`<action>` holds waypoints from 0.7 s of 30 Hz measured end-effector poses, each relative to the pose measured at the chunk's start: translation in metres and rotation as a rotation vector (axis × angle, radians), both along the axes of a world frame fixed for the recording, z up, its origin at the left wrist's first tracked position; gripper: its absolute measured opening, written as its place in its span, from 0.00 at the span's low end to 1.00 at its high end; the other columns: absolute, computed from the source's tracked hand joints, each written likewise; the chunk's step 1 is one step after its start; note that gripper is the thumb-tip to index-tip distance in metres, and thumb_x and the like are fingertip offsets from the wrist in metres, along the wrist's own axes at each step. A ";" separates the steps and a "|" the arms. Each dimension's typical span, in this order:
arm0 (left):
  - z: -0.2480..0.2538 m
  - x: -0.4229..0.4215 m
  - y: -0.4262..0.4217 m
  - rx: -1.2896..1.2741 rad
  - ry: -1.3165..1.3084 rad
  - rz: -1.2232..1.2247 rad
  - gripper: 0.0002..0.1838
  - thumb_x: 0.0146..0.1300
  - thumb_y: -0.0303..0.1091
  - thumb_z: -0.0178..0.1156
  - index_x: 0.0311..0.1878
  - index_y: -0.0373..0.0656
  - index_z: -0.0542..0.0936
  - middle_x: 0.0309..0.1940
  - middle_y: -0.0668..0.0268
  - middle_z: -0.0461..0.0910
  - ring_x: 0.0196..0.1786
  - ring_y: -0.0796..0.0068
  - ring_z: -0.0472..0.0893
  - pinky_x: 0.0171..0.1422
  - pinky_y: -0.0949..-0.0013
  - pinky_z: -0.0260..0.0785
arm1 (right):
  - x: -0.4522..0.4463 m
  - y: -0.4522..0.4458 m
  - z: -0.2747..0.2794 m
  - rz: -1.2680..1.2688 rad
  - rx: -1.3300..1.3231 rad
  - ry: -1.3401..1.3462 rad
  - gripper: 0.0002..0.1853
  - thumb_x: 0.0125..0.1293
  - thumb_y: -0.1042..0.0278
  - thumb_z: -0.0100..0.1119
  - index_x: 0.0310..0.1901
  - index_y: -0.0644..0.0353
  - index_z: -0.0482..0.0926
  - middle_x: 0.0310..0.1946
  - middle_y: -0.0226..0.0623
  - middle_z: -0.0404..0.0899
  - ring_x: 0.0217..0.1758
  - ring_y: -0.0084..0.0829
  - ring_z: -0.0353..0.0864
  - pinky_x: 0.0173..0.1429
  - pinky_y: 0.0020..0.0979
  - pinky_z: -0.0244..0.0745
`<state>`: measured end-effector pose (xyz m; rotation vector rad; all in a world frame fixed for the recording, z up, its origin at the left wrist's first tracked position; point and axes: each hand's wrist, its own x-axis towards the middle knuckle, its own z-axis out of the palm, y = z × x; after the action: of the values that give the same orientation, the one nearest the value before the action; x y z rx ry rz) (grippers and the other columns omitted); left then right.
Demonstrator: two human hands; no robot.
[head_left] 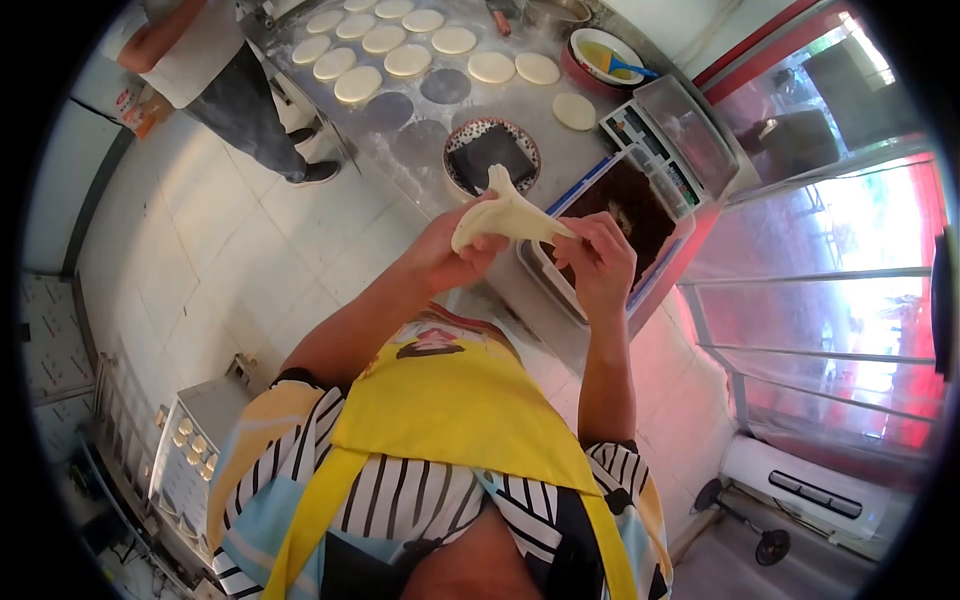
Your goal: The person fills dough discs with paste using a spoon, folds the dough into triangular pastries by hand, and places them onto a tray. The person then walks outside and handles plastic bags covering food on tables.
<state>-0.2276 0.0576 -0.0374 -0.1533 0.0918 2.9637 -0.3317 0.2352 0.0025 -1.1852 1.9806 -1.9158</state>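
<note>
1. Head view, the left hand [452,248]: it is partly curled, palm and fingers supporting the thicker end of the pale dough [508,217], with the thumb laid against it. Fingers hidden underneath cannot be told.
2. Head view, the right hand [602,262]: nearly closed, with thumb and fingertips pinching the drawn-out, narrow end of the dough.
3. Head view, the dough: it is held up between the two hands, above the near edge of the counter [372,152], just beside a speckled bowl [537,150] and a container of dark crumbly stuff [652,232]. One corner sticks up; the rest sags into folds.
4. Head view, handling, as a judgement: the pinched end looks thinnest, so a light, broad grip with the finger pads suits it better than the nails. The left palm should take the weight while the right hand draws gently and evenly, in short pulls. Spreading the support under the folds would limit tearing, and moving the grip along the edge would even out the thickness.
</note>
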 end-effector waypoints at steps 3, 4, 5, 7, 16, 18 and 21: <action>0.003 -0.002 0.001 -0.073 -0.011 0.014 0.13 0.73 0.42 0.46 0.50 0.43 0.71 0.34 0.67 0.73 0.24 0.84 0.69 0.17 0.86 0.60 | -0.009 0.005 -0.006 0.091 0.004 -0.055 0.13 0.53 0.85 0.63 0.41 0.67 0.80 0.33 0.34 0.74 0.31 0.21 0.76 0.30 0.20 0.72; 0.003 -0.001 0.003 -0.105 -0.020 0.022 0.14 0.73 0.43 0.46 0.50 0.43 0.71 0.34 0.67 0.73 0.24 0.84 0.69 0.17 0.86 0.60 | -0.010 0.004 -0.006 0.034 0.021 -0.028 0.14 0.52 0.84 0.64 0.43 0.66 0.80 0.34 0.35 0.74 0.33 0.22 0.76 0.33 0.22 0.72; 0.001 -0.001 0.001 -0.125 -0.011 0.027 0.14 0.73 0.43 0.46 0.50 0.43 0.71 0.34 0.67 0.74 0.24 0.84 0.69 0.17 0.86 0.60 | -0.010 0.004 -0.005 -0.024 0.040 -0.003 0.16 0.51 0.83 0.65 0.44 0.66 0.80 0.34 0.36 0.74 0.36 0.24 0.76 0.35 0.23 0.73; -0.002 -0.005 -0.004 -0.166 0.012 0.035 0.14 0.73 0.44 0.46 0.50 0.44 0.71 0.34 0.68 0.74 0.24 0.84 0.69 0.17 0.87 0.60 | -0.009 0.002 0.008 -0.103 0.099 0.152 0.18 0.48 0.81 0.67 0.44 0.64 0.80 0.35 0.37 0.75 0.40 0.28 0.76 0.39 0.27 0.73; 0.015 -0.007 0.012 -0.480 -0.075 0.036 0.15 0.74 0.43 0.43 0.50 0.43 0.71 0.31 0.68 0.74 0.22 0.82 0.71 0.18 0.82 0.61 | -0.005 -0.029 0.005 -0.088 0.177 0.620 0.11 0.43 0.77 0.68 0.32 0.61 0.80 0.31 0.36 0.76 0.37 0.40 0.75 0.39 0.34 0.72; 0.014 -0.007 0.010 -0.473 -0.084 0.046 0.15 0.73 0.43 0.44 0.50 0.43 0.71 0.30 0.67 0.74 0.22 0.81 0.71 0.18 0.82 0.61 | -0.005 -0.034 0.005 -0.094 0.107 0.606 0.10 0.43 0.78 0.68 0.31 0.62 0.79 0.30 0.36 0.76 0.35 0.40 0.76 0.38 0.33 0.72; 0.007 -0.010 0.008 -0.412 -0.079 0.023 0.15 0.73 0.43 0.46 0.50 0.43 0.71 0.31 0.66 0.75 0.22 0.80 0.73 0.18 0.81 0.63 | -0.007 -0.033 0.001 -0.082 0.127 0.568 0.10 0.44 0.79 0.67 0.31 0.62 0.79 0.30 0.37 0.76 0.35 0.40 0.76 0.37 0.33 0.73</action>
<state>-0.2376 0.0656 -0.0302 -0.3233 0.6939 2.9151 -0.3387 0.2019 0.0037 -1.7838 2.4007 -1.5681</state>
